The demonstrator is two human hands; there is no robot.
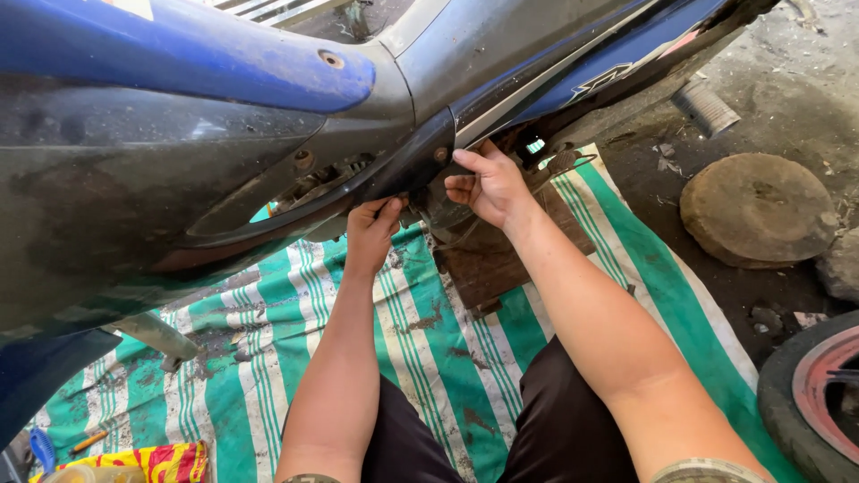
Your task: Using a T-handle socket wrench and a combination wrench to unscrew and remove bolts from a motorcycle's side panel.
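A blue and black motorcycle body [206,116] fills the top of the head view, dusty and scratched. My left hand [373,231] reaches up under its black lower panel [407,165], fingers curled on something hidden beneath the edge. My right hand [488,183] grips the same panel's lower edge near a screw, thumb on top. Engine parts behind the hands are mostly hidden. I sit with my knees in dark shorts [564,429] on a mat.
A green and white striped mat [447,349] with dirt stains lies under me. A round wooden block [759,207] sits at right on the dirt floor. A tyre with a red rim [819,394] is at lower right. A stand leg [157,335] is at left.
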